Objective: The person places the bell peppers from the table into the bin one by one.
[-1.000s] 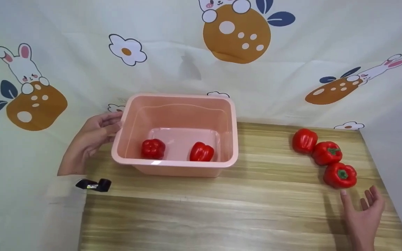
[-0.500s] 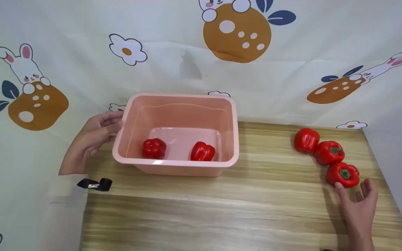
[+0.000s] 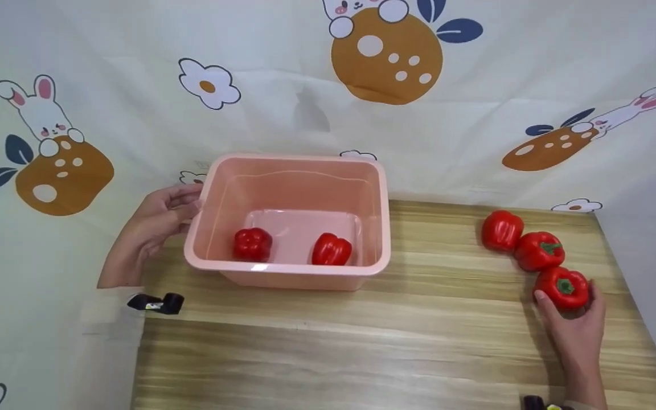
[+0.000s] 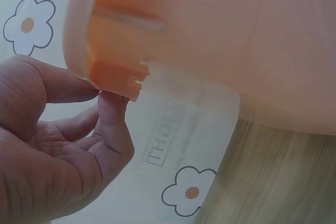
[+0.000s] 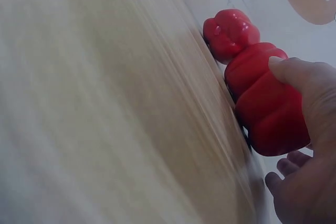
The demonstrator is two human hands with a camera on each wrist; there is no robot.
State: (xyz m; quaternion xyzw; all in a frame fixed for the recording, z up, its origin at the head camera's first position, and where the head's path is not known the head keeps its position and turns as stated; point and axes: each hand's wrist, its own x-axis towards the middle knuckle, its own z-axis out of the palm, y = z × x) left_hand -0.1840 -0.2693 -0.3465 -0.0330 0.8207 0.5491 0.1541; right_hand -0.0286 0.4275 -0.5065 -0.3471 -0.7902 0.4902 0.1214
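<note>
A pink plastic tub (image 3: 282, 269) stands at the back left of the wooden table (image 3: 362, 341), with two red peppers (image 3: 252, 244) (image 3: 331, 249) inside. My left hand (image 3: 188, 200) grips the tub's left rim; in the left wrist view the thumb and a finger of this hand (image 4: 105, 103) pinch the lip of the tub (image 4: 210, 35). Three more red peppers lie in a row at the right. My right hand (image 3: 570, 313) wraps around the nearest pepper (image 3: 562, 285), thumb on its left and fingers on its right. The right wrist view shows that hand (image 5: 307, 145) on the pepper (image 5: 268, 108).
The other two peppers (image 3: 501, 230) (image 3: 537, 250) touch each other just behind the held one. A small black object (image 3: 154, 303) lies at the table's left edge. A cartoon-print cloth (image 3: 134, 102) covers the wall and hangs beside the table.
My right hand has moved forward from the table's near right and closed around the nearest pepper. The left hand has stayed on the tub's rim.
</note>
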